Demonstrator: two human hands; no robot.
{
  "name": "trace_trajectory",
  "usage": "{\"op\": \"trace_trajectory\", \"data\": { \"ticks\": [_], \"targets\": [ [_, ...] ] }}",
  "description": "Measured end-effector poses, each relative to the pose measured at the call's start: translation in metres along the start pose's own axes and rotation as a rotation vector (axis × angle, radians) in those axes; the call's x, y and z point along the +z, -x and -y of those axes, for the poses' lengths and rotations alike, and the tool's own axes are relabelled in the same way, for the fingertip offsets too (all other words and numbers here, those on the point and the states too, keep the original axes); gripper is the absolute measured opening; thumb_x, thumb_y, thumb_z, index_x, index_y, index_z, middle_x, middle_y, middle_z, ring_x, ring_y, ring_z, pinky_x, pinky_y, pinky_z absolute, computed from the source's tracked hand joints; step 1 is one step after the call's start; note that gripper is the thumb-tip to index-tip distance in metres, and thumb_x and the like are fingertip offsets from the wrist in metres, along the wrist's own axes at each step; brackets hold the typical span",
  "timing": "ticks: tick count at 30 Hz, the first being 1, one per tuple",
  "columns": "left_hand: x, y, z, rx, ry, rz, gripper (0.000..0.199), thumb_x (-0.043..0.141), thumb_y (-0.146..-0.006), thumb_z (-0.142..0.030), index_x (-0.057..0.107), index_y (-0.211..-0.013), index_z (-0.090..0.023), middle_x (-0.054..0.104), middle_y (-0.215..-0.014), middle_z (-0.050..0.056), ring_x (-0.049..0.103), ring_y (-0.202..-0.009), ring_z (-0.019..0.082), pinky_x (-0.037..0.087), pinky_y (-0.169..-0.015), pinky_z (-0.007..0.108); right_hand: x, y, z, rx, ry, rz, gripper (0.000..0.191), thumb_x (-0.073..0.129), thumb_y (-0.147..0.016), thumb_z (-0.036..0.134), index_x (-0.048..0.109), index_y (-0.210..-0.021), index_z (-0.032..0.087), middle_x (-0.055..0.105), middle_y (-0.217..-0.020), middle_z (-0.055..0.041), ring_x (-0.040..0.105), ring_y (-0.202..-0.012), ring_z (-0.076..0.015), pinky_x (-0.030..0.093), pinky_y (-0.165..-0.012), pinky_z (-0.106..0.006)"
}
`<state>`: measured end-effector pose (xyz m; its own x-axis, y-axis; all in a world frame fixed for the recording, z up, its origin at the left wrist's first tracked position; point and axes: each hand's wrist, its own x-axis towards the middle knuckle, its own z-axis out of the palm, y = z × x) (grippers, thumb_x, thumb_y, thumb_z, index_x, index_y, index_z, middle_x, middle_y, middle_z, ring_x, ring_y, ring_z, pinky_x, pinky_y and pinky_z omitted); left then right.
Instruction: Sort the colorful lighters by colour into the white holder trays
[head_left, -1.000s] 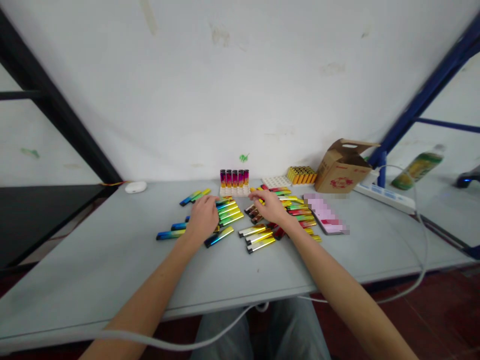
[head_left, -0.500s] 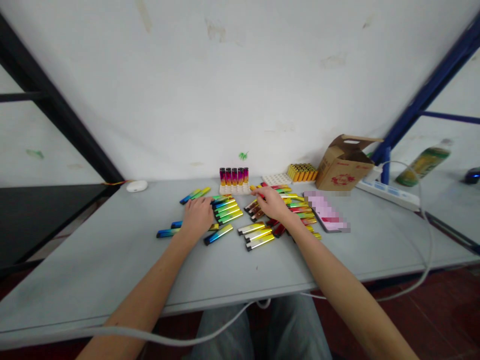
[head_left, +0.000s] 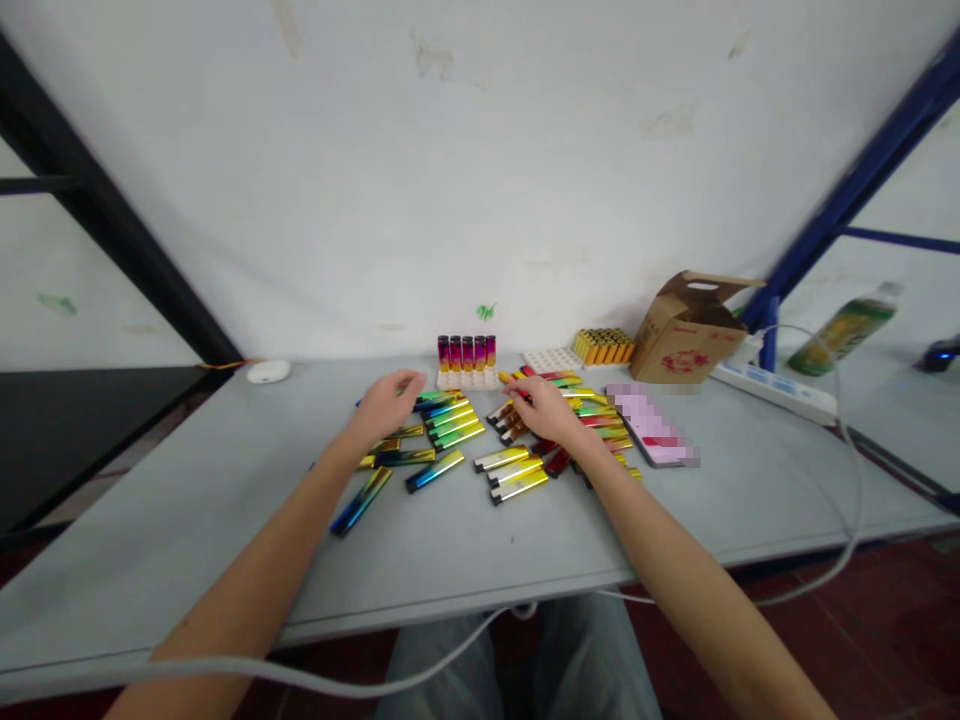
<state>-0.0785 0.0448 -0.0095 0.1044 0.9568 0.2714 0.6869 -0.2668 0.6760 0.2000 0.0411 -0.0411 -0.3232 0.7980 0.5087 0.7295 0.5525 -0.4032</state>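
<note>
My left hand point(head_left: 386, 408) is over the blue-and-yellow lighters on the left, its fingers pointing right with a gap between them and nothing visible in it. Under and beside it lie several lighters, among them a blue-gold lighter point(head_left: 361, 502) and a row of green-yellow lighters point(head_left: 456, 424). My right hand point(head_left: 544, 408) has its fingertips closed on a yellow-ended lighter point(head_left: 505, 377), mostly hidden by the fingers, at the right end of a white tray point(head_left: 469, 381). Several purple-and-yellow lighters point(head_left: 467, 353) stand upright in the tray's back row.
Silver-yellow lighters point(head_left: 519, 487) and red ones point(head_left: 559, 462) lie around my right forearm. Farther right are a second white tray point(head_left: 553, 358), a block of upright yellow lighters point(head_left: 604, 346), a cardboard box point(head_left: 679, 345), a phone point(head_left: 651, 425) and a power strip point(head_left: 780, 393). A white case point(head_left: 268, 372) sits left.
My left hand has shifted slightly up and left, and its forearm leftward, uncovering lighters near the wrist. My right hand has hardly moved, staying at the tray's right end.
</note>
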Motion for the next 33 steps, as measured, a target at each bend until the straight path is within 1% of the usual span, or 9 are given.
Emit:
{"op": "trace_trajectory", "data": {
  "ticks": [4,7,10,12,16,19,24,29,33],
  "targets": [
    [-0.003,-0.005,-0.001,0.079,0.257,0.054,0.083,0.015,-0.086,-0.075,0.064,-0.112,-0.013,0.068,-0.116,0.015,0.063,-0.108,0.025,0.046,-0.1,0.043,0.001,0.0,0.003,-0.029,0.028,0.034,0.022,0.052,-0.088,0.017,0.071,-0.099,0.016,0.073,-0.099,-0.0107,0.064,-0.093,-0.0245,0.049,-0.088,-0.04],
    [-0.006,0.0,0.004,0.09,0.27,0.072,0.086,0.011,-0.086,-0.075,0.065,-0.112,-0.013,0.069,-0.113,0.015,0.064,-0.106,0.025,0.047,-0.097,0.045,0.002,0.001,0.009,-0.059,0.042,0.061,0.021,0.052,-0.087,0.016,0.071,-0.095,0.016,0.072,-0.095,-0.0107,0.063,-0.095,-0.0252,0.048,-0.09,-0.042],
    [-0.016,0.006,0.012,0.097,0.203,0.074,0.082,0.014,-0.087,-0.074,0.068,-0.105,-0.015,0.071,-0.109,0.013,0.065,-0.102,0.025,0.048,-0.097,0.045,0.004,0.002,0.016,-0.092,0.009,0.077,0.021,0.052,-0.086,0.014,0.071,-0.094,0.017,0.072,-0.095,-0.0096,0.063,-0.097,-0.0245,0.047,-0.092,-0.042],
    [-0.026,0.008,0.018,0.099,0.162,0.012,0.081,0.015,-0.088,-0.073,0.069,-0.1,-0.014,0.072,-0.105,0.013,0.065,-0.101,0.025,0.048,-0.097,0.044,0.004,0.003,0.02,-0.108,-0.015,0.071,0.022,0.051,-0.087,0.014,0.071,-0.094,0.017,0.072,-0.096,-0.0092,0.063,-0.097,-0.024,0.046,-0.093,-0.043],
    [-0.043,0.002,0.033,0.024,0.162,-0.245,0.08,0.007,-0.09,-0.066,0.068,-0.089,-0.014,0.073,-0.093,0.014,0.067,-0.091,0.025,0.052,-0.088,0.043,0.003,0.003,0.025,-0.119,-0.021,0.06,0.021,0.051,-0.087,0.013,0.071,-0.093,0.016,0.072,-0.094,-0.0093,0.063,-0.097,-0.024,0.045,-0.095,-0.043],
    [-0.048,-0.004,0.044,-0.041,0.192,-0.318,0.078,0.005,-0.092,-0.061,0.067,-0.084,-0.014,0.072,-0.086,0.013,0.068,-0.085,0.023,0.053,-0.081,0.039,0.001,0.004,0.028,-0.103,-0.013,0.081,0.02,0.051,-0.088,0.014,0.071,-0.093,0.015,0.072,-0.093,-0.0097,0.063,-0.095,-0.0237,0.046,-0.092,-0.041],
    [-0.041,-0.005,0.053,-0.042,0.1,-0.259,0.076,0.007,-0.091,-0.061,0.067,-0.08,-0.015,0.073,-0.087,0.013,0.068,-0.085,0.023,0.053,-0.082,0.037,-0.001,0.003,0.028,-0.097,0.003,0.133,0.022,0.05,-0.09,0.015,0.071,-0.095,0.013,0.072,-0.094,-0.0105,0.063,-0.094,-0.0228,0.046,-0.09,-0.038],
    [-0.036,0.002,0.049,-0.004,-0.014,-0.192,0.078,0.007,-0.091,-0.061,0.07,-0.086,-0.015,0.074,-0.092,0.012,0.068,-0.091,0.024,0.051,-0.09,0.037,-0.009,0.0,0.018,-0.042,-0.031,0.074,0.023,0.05,-0.09,0.018,0.071,-0.099,0.013,0.073,-0.101,-0.0116,0.064,-0.095,-0.0239,0.046,-0.089,-0.037],
    [-0.031,0.007,0.037,0.096,-0.149,-0.141,0.063,0.024,-0.091,-0.06,0.071,-0.092,-0.017,0.074,-0.097,0.01,0.066,-0.095,0.025,0.05,-0.091,0.036,-0.023,-0.003,0.009,0.019,-0.132,0.054,0.026,0.048,-0.092,0.023,0.072,-0.1,0.015,0.074,-0.095,-0.0081,0.066,-0.084,-0.02,0.047,-0.076,-0.03]
  ]
}}
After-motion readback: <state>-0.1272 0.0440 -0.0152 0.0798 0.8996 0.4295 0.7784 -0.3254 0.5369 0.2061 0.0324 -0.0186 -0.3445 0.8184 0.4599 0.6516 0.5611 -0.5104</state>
